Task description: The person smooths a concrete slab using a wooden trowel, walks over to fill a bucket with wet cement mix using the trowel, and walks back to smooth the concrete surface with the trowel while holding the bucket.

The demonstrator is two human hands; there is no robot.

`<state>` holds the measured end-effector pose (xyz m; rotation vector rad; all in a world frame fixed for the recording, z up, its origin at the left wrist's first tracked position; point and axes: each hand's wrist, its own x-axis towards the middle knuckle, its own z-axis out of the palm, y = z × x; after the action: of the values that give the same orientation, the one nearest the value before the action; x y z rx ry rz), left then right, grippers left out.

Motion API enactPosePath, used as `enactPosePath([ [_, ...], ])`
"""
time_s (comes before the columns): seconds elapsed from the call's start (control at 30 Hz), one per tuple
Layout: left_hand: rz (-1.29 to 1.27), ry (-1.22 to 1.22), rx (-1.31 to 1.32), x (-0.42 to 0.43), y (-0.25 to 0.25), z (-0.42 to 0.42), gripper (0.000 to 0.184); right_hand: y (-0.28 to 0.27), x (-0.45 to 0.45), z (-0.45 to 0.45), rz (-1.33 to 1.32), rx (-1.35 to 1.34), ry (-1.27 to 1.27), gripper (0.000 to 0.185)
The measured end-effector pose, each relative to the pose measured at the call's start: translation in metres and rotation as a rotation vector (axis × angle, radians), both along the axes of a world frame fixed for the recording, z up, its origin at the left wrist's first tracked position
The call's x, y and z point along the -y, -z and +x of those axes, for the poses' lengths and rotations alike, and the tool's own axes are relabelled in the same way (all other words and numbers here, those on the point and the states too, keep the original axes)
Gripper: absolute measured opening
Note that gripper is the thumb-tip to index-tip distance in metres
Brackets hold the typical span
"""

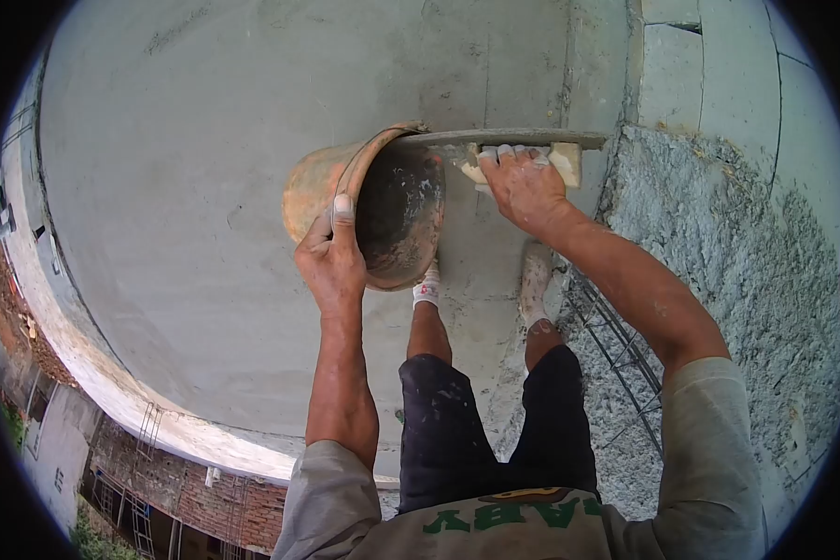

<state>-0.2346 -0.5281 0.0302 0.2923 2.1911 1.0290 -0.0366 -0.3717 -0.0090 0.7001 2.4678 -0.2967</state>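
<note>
My left hand (334, 257) grips the near rim of a worn, cement-stained bucket (313, 191), with the thumb over the edge. The bucket is tilted so its mouth faces right, and its dark inside shows wet grey smears. My right hand (523, 187) is closed round the pale block handle of a plastering float (569, 140). The float's long thin board is seen edge-on, and its left end reaches the bucket's upper rim; whether it touches, I cannot tell. Smooth grey cement (187, 243) lies behind both.
Rough grey mortar (719, 252) and pale blocks (737, 65) are at right. A steel rebar frame (621, 345) lies beside my right leg. My feet, in stained socks, stand below the bucket and float. At lower left, beyond a pale edge (159, 401), is a brick wall (224, 509).
</note>
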Motion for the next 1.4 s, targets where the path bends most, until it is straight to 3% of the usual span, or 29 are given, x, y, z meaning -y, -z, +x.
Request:
enactPosePath([
  [0.03, -0.018, 0.005, -0.006, 0.002, -0.003, -0.005, 0.044, 0.016, 0.009, -0.009, 0.038, -0.042, -0.079, 0.029],
  [0.23, 0.042, -0.061, -0.097, 0.016, -0.012, -0.027, 0.039, 0.019, 0.079, -0.024, -0.448, 0.053, 0.24, 0.029],
  [0.27, 0.067, -0.095, -0.12, 0.018, -0.012, -0.026, 0.038, 0.022, 0.087, -0.015, -0.501, 0.053, 0.303, 0.045],
  [0.37, 0.074, -0.124, -0.133, 0.041, -0.015, -0.023, 0.036, 0.027, 0.088, 0.007, -0.701, 0.223, 0.375, 0.053],
  [0.47, 0.063, -0.142, -0.205, 0.075, -0.007, -0.024, 0.035, 0.043, 0.086, 0.034, -0.803, 0.1, 0.435, 0.057],
  [0.57, 0.063, -0.232, -0.265, 0.101, -0.003, -0.031, 0.037, 0.075, 0.096, 0.064, -0.756, -0.134, 0.423, 0.056],
  [0.67, 0.11, -0.304, -0.206, 0.101, 0.011, -0.025, 0.043, 0.061, 0.083, 0.057, -0.75, -0.01, 0.445, 0.054],
  [0.87, 0.091, -0.432, -0.141, 0.099, 0.022, -0.014, 0.051, 0.067, 0.088, 0.086, -0.738, -0.278, 0.774, 0.056],
  [0.97, 0.066, -0.545, -0.079, 0.118, 0.02, -0.007, 0.055, 0.084, 0.096, 0.104, -0.504, -0.368, 0.855, 0.049],
  [1.07, 0.018, -0.602, -0.071, 0.128, 0.016, 0.0, 0.055, 0.109, 0.11, 0.106, -0.22, -0.337, 0.874, 0.043],
  [1.17, -0.007, -0.563, -0.088, 0.136, 0.014, 0.007, 0.055, 0.127, 0.099, 0.108, -0.113, -0.115, 0.759, 0.043],
  [1.4, -0.023, -0.473, -0.117, 0.133, 0.008, 0.029, 0.053, 0.107, 0.083, 0.119, -0.008, -0.161, 0.825, 0.042],
])
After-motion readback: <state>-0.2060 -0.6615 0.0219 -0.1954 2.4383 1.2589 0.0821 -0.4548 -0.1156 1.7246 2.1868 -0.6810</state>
